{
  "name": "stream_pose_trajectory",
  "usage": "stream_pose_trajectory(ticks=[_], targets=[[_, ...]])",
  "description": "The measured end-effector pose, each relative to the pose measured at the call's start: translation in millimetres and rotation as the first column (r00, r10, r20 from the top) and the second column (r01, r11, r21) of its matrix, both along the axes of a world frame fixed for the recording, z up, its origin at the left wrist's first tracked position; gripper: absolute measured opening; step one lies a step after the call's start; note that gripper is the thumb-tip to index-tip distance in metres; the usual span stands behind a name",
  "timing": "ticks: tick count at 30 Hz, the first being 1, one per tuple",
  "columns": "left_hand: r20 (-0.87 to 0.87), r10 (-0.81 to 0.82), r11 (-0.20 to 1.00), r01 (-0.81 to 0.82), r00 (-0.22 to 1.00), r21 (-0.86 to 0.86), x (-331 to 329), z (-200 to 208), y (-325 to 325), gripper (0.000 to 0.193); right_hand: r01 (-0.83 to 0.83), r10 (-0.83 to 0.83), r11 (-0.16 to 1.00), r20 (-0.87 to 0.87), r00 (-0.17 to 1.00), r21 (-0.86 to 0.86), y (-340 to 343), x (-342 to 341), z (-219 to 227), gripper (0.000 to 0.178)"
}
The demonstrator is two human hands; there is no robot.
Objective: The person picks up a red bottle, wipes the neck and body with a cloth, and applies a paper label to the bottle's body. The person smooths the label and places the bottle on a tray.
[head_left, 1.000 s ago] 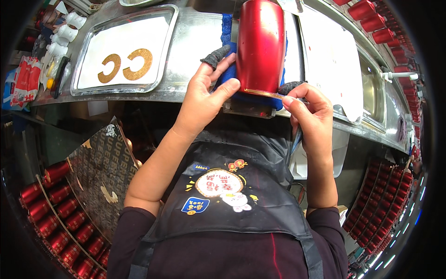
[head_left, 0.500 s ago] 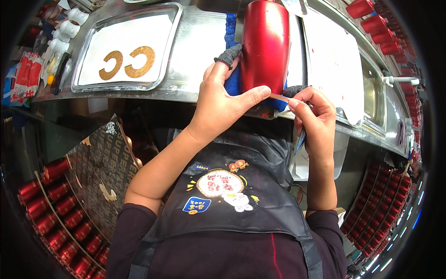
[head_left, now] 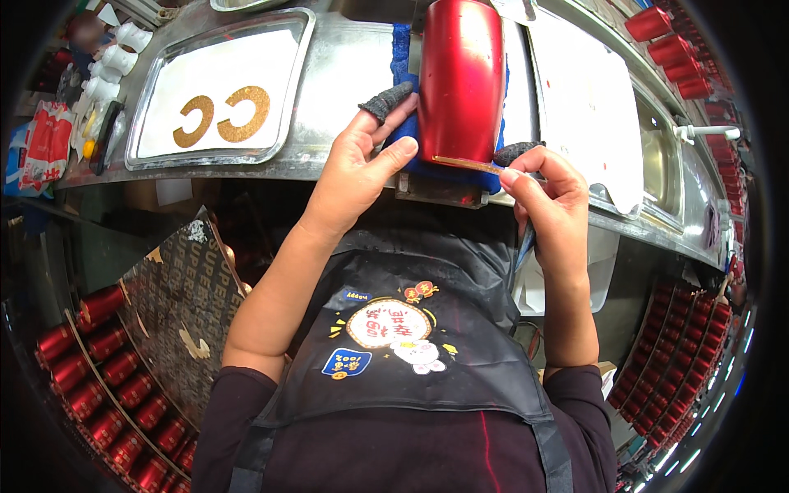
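A shiny red tapered metal vessel [head_left: 463, 82] lies on a blue cloth [head_left: 400, 49], its near end toward me. Along that end runs a thin gold strip [head_left: 460, 163]. My right hand [head_left: 552, 193] pinches the strip's right end between thumb and index finger. A dark bluish pointed tool [head_left: 525, 245], its kind unclear, hangs below those fingers from the same hand. My left hand [head_left: 349, 164] is at the vessel's left side, thumb and fingers apart, fingertips close to or touching the red wall. Dark finger sleeves cover one finger of each hand.
Left on the metal bench stands a tray [head_left: 301, 90] with two gold C-shaped pieces [head_left: 244, 114] on a white sheet. A white sheet [head_left: 588, 107] and a metal basin [head_left: 657, 156] are at right. Below sit racks of red vessels [head_left: 136, 390] and a worn board [head_left: 177, 304].
My left hand has moved left and its thumb has come off the strip and the vessel's near edge. More of the gold strip shows. My right hand has shifted slightly left, still pinching it.
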State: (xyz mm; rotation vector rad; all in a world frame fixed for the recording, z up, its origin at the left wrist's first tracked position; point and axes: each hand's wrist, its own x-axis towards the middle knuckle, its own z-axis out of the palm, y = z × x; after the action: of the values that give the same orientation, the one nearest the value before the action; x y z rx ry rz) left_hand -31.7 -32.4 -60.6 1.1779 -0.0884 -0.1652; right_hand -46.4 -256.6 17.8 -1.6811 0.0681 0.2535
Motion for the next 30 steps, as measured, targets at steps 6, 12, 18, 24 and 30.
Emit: stream_pose_trajectory(ticks=[6, 12, 18, 24, 30], targets=[[0.017, 0.037, 0.998, -0.038, 0.999, 0.06, -4, 2, -7, 0.069, -0.003, 0.004, 1.0, 0.032, 0.999, -0.031, -2, -1, 1, 0.01], [0.098, 0.08, 0.981, -0.095, 0.992, 0.168, -4, 5, -15, 0.074, 0.018, -0.016, 0.999, 0.047, 0.999, -0.038, -5, 1, -6, 0.011], [0.063, 0.123, 0.981, -0.131, 0.99, 0.146, -7, 2, -15, 0.072, 0.015, -0.015, 1.0, 0.042, 0.999, 0.007, -4, 1, -6, 0.011], [0.463, 0.04, 0.794, -0.309, 0.886, 0.523, -10, 18, -12, 0.053, -0.021, 0.02, 1.0, 0.079, 0.997, 0.013, 0, -5, 4, 0.01], [0.589, -0.229, 0.644, -0.333, 0.775, 0.689, -5, 35, -16, 0.02, -0.079, 0.083, 0.996, 0.08, 0.993, -0.048, -2, -4, 9, 0.007]])
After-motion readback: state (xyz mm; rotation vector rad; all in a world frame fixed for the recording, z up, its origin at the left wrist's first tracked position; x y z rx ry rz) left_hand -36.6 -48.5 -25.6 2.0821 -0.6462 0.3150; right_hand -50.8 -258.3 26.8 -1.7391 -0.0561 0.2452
